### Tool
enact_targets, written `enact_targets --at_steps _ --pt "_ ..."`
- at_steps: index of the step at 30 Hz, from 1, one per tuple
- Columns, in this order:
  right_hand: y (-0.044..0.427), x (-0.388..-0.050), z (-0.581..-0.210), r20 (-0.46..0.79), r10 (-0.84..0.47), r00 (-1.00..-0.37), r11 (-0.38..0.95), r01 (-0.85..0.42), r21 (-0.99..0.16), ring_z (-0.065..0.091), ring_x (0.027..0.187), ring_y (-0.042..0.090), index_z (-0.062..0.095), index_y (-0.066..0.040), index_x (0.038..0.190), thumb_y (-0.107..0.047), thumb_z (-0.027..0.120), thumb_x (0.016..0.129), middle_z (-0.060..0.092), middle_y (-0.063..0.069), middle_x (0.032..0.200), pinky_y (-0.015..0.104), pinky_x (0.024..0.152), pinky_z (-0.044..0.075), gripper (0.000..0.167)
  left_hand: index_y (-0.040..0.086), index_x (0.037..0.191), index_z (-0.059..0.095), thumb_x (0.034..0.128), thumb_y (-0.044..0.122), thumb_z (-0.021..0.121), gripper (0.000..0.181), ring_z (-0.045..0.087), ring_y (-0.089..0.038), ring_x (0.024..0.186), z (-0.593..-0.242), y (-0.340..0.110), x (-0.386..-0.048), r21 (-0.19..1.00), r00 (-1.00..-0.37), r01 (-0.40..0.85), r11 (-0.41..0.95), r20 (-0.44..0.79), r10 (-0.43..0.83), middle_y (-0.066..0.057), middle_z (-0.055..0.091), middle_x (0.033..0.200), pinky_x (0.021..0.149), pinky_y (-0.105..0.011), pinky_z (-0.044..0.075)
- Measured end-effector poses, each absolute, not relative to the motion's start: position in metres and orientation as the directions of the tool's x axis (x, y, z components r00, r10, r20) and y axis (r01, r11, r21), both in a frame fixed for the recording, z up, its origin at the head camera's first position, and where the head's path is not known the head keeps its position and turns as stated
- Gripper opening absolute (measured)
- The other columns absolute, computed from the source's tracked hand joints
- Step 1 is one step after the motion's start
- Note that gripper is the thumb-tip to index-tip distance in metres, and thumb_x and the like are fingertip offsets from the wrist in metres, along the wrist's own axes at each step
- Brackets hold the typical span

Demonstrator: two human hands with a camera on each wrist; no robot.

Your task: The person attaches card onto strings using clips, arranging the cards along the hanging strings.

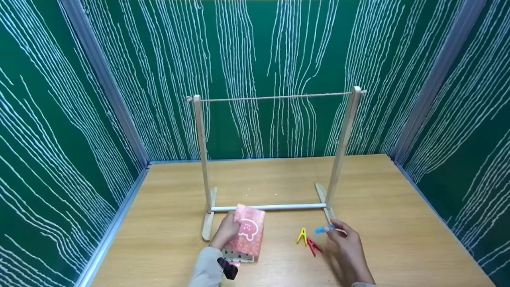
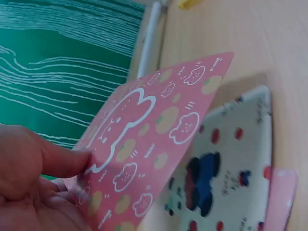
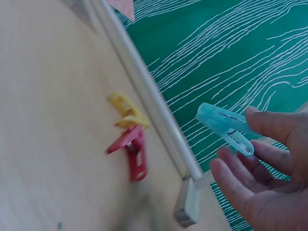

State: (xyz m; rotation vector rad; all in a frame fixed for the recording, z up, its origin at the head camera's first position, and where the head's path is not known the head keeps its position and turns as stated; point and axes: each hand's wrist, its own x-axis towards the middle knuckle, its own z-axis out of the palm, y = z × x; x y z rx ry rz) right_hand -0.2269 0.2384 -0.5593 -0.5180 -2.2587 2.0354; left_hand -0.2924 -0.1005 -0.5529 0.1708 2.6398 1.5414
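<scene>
The left hand point(image 1: 228, 231) pinches a pink card with a white bear outline point(image 1: 251, 229) by its side; in the left wrist view the thumb lies on the card's face point(image 2: 159, 125). Below the raised card, a cream patterned card point(image 2: 226, 168) and a pink edge point(image 2: 281, 199) rest on the table. A light blue clothespin point(image 3: 224, 122) is pinched between thumb and fingers of the right hand point(image 3: 269, 168), above the table. Left of that hand point(image 1: 350, 247), a yellow clothespin point(image 1: 302, 236) and a red clothespin point(image 1: 313, 246) lie touching or nearly so.
A wooden frame stands behind the hands, with a left post point(image 1: 202, 155), a right post point(image 1: 343, 147), a string point(image 1: 275, 97) across the top and a white bar point(image 1: 287, 207) low down. Green panels with white lines point(image 1: 279, 131) surround the wooden table point(image 1: 167, 199).
</scene>
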Motion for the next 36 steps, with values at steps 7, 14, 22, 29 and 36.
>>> enact_targets --at_steps 7,14,22,29,36 --pt "0.240 -0.229 -0.545 -0.083 0.305 -0.949 0.139 0.131 -0.982 0.059 0.085 -0.003 0.051 0.004 0.134 -0.019 0.066 0.091 0.059 0.015 0.120 0.022 0.078 0.053 0.050 -0.008 0.114 0.053 0.0932 0.001 0.044 0.025 0.054 -0.018 0.078 -0.536 -0.089 -0.297 0.928 -0.993 0.000 0.371 -0.042 0.106 -0.013 0.058 0.090 0.068 -0.029 0.047" --pt "0.239 -0.233 -0.534 -0.094 0.324 -0.941 0.179 0.158 -0.971 0.056 0.087 0.003 0.053 -0.001 0.133 -0.028 0.069 0.089 0.060 0.011 0.119 0.022 0.067 0.049 0.054 -0.006 0.098 0.057 0.0921 0.000 0.050 0.011 0.046 -0.009 0.061 -0.528 -0.081 -0.300 0.935 -0.996 0.057 0.350 0.031 0.079 0.001 0.051 0.071 0.055 -0.021 0.038" --pt "0.240 -0.239 -0.520 -0.086 0.309 -0.947 0.199 0.153 -0.968 0.056 0.101 0.006 0.052 -0.005 0.135 -0.034 0.068 0.089 0.058 0.015 0.130 0.016 0.083 0.046 0.057 -0.007 0.097 0.061 0.0913 0.000 0.057 0.010 0.051 -0.009 0.063 -0.519 -0.075 -0.305 0.924 -0.995 0.097 0.371 0.095 0.024 -0.005 0.061 0.074 0.057 -0.022 0.044" --pt "0.241 -0.244 -0.507 -0.040 0.282 -0.959 0.196 0.098 -0.976 0.056 0.094 -0.006 0.053 -0.003 0.134 -0.035 0.070 0.087 0.056 0.017 0.133 0.008 0.083 0.044 0.059 -0.008 0.101 0.062 0.0920 0.002 0.058 0.014 0.053 -0.011 0.067 -0.510 -0.069 -0.309 0.923 -0.996 0.078 0.376 0.086 -0.005 -0.008 0.063 0.078 0.060 -0.023 0.046" --pt "0.237 -0.250 -0.495 0.003 0.269 -0.963 0.196 0.052 -0.979 0.057 0.093 -0.005 0.055 -0.003 0.131 -0.032 0.071 0.087 0.059 0.016 0.128 0.009 0.084 0.045 0.056 -0.007 0.110 0.063 0.0935 0.004 0.058 0.020 0.059 -0.013 0.072 -0.501 -0.064 -0.312 0.932 -0.998 0.040 0.359 0.054 -0.028 -0.012 0.067 0.086 0.065 -0.027 0.052"
